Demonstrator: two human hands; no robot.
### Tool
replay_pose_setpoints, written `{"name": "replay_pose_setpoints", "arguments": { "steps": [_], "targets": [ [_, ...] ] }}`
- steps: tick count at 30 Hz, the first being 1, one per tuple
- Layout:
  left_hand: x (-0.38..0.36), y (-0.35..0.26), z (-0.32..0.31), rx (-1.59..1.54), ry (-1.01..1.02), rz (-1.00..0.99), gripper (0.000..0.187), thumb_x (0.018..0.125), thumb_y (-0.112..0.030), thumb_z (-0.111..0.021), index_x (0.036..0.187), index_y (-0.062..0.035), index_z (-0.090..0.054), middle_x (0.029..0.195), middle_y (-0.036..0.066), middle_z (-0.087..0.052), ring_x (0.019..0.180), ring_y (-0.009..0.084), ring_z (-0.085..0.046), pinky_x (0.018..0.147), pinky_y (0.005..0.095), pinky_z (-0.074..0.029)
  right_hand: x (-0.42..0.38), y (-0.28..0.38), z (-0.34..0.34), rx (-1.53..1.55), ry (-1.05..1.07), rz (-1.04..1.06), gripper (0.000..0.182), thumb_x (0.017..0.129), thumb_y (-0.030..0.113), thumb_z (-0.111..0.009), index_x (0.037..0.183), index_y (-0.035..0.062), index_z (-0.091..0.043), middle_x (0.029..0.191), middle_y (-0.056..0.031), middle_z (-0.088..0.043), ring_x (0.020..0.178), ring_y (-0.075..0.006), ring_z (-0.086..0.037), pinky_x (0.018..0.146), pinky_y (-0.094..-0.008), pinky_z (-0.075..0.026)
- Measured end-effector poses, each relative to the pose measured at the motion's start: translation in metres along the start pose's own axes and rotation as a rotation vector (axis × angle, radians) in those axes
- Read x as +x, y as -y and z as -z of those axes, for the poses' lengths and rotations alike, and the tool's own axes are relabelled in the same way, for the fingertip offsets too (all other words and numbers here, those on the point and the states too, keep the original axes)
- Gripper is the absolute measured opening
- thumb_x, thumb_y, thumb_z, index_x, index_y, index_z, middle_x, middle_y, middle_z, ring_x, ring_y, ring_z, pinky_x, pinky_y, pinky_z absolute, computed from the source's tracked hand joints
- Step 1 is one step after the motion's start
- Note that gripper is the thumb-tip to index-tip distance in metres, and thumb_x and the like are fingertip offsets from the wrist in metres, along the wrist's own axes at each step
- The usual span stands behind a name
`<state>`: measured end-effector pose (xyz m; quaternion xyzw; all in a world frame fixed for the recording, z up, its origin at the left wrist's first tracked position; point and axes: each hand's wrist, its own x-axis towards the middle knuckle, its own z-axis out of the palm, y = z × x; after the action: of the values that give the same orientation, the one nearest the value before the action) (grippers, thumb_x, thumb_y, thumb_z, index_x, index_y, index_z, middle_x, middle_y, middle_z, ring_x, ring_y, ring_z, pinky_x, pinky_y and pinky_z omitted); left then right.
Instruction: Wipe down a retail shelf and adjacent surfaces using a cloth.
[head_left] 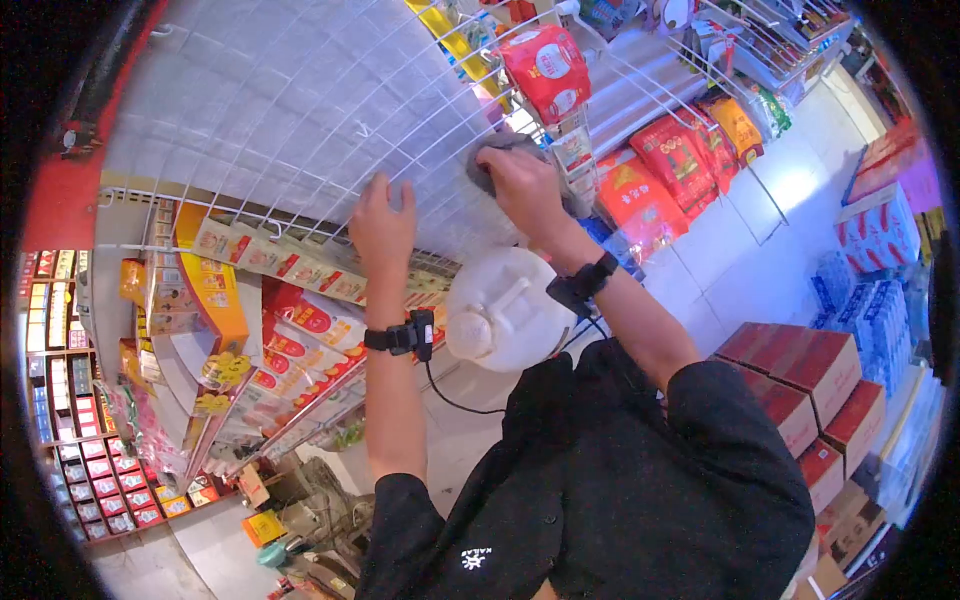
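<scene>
My right hand (525, 195) is closed on a grey cloth (480, 175), which lies against the right end of a white wire rack (330, 182). My left hand (384, 228) is at the rack's near edge, its thumb apart from the fingers and fingertips against the wires. No object shows in it. A whitish sheet-like surface (290, 95) lies behind the wires. Below and between my hands stands a white plastic jug (545, 305) with a handle and a round cap. Both wrists wear black straps with small devices.
Packaged goods (310, 320) fill the shelf under the rack. Red packets (640, 195) line a shelf at right, and a red bag (547, 75) hangs above them. Brown cartons (790, 370) are stacked at lower right. Tiled floor (735, 235) runs between.
</scene>
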<state>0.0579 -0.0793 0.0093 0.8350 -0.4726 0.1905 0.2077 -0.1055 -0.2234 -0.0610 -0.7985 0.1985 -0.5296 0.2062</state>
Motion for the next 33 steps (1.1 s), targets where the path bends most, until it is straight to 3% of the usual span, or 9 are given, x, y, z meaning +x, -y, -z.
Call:
{"name": "replay_pose_setpoints", "arguments": {
  "steps": [2,4,6,8,10,16,21,29,33],
  "targets": [
    [0.000,0.000,0.001,0.022,-0.004,-0.012,0.032,0.091,-0.031,-0.069,0.085,-0.0041,-0.053,0.080,0.015,-0.063,0.077,0.0408,-0.064,0.065,0.0508,-0.048,0.002,0.011,-0.015,-0.058,0.046,-0.067,0.016,0.089,0.007,-0.061,0.103,0.0121,-0.066,0.077,-0.0135,-0.066,0.074,-0.0336,-0.066,0.062,-0.0462,-0.051],
    [-0.001,0.000,0.002,0.014,0.002,-0.003,0.031,0.091,-0.031,-0.069,0.086,-0.0043,-0.054,0.080,0.014,-0.063,0.079,0.0403,-0.065,0.066,0.0508,-0.048,0.003,0.018,-0.028,-0.065,0.067,-0.080,0.016,0.087,0.006,-0.060,0.101,0.0109,-0.065,0.075,-0.0132,-0.065,0.074,-0.0341,-0.066,0.062,-0.0467,-0.051],
    [0.004,0.001,0.000,-0.005,-0.009,0.000,0.031,0.091,-0.031,-0.069,0.086,-0.0044,-0.054,0.081,0.014,-0.064,0.080,0.0398,-0.065,0.067,0.0508,-0.049,-0.004,0.018,-0.047,-0.046,0.240,-0.059,0.019,0.085,0.005,-0.060,0.103,0.0095,-0.064,0.076,-0.0129,-0.066,0.076,-0.0343,-0.067,0.063,-0.0472,-0.051],
    [0.003,0.003,-0.005,-0.026,-0.032,-0.022,0.030,0.091,-0.032,-0.069,0.088,-0.0050,-0.056,0.082,0.013,-0.065,0.080,0.0389,-0.066,0.067,0.0511,-0.050,-0.011,0.018,-0.060,0.020,0.126,0.066,0.024,0.083,0.004,-0.059,0.106,0.0094,-0.063,0.081,-0.0138,-0.068,0.079,-0.0346,-0.068,0.066,-0.0475,-0.052],
    [0.002,0.002,-0.005,0.002,-0.027,-0.024,0.029,0.092,-0.032,-0.068,0.089,-0.0053,-0.056,0.082,0.013,-0.065,0.079,0.0385,-0.066,0.067,0.0512,-0.050,-0.008,0.015,-0.051,-0.036,0.301,-0.013,0.028,0.082,0.005,-0.060,0.110,0.0092,-0.062,0.090,-0.0139,-0.070,0.081,-0.0339,-0.068,0.068,-0.0473,-0.054],
    [0.000,0.003,-0.001,0.022,0.025,-0.009,0.026,0.092,-0.030,-0.067,0.092,-0.0062,-0.057,0.084,0.012,-0.066,0.079,0.0381,-0.067,0.066,0.0520,-0.050,0.005,-0.011,-0.005,-0.081,0.212,0.171,0.033,0.081,0.005,-0.062,0.114,0.0075,-0.062,0.096,-0.0124,-0.072,0.084,-0.0318,-0.068,0.072,-0.0446,-0.055],
    [-0.003,0.005,-0.001,0.005,0.001,-0.017,0.026,0.093,-0.030,-0.067,0.091,-0.0064,-0.056,0.084,0.012,-0.066,0.079,0.0378,-0.067,0.065,0.0522,-0.050,-0.003,-0.008,-0.008,-0.020,0.129,0.128,0.028,0.079,-0.001,-0.062,0.106,0.0070,-0.067,0.093,-0.0131,-0.072,0.083,-0.0306,-0.069,0.072,-0.0420,-0.055],
    [-0.002,0.003,-0.003,0.086,0.048,0.014,0.027,0.093,-0.032,-0.067,0.092,-0.0061,-0.056,0.086,0.011,-0.066,0.080,0.0359,-0.067,0.067,0.0500,-0.051,-0.014,-0.033,0.028,0.008,-0.190,-0.192,0.019,0.088,0.000,-0.061,0.104,0.0091,-0.068,0.083,-0.0150,-0.070,0.078,-0.0340,-0.070,0.066,-0.0445,-0.054],
    [0.000,0.003,-0.007,0.053,-0.022,-0.030,0.028,0.092,-0.031,-0.067,0.090,-0.0061,-0.055,0.084,0.011,-0.064,0.079,0.0362,-0.067,0.066,0.0501,-0.050,-0.005,-0.051,0.006,-0.320,0.085,-0.263,0.012,0.091,0.010,-0.059,0.101,0.0127,-0.065,0.078,-0.0151,-0.068,0.071,-0.0357,-0.068,0.062,-0.0490,-0.051]
  ]
}}
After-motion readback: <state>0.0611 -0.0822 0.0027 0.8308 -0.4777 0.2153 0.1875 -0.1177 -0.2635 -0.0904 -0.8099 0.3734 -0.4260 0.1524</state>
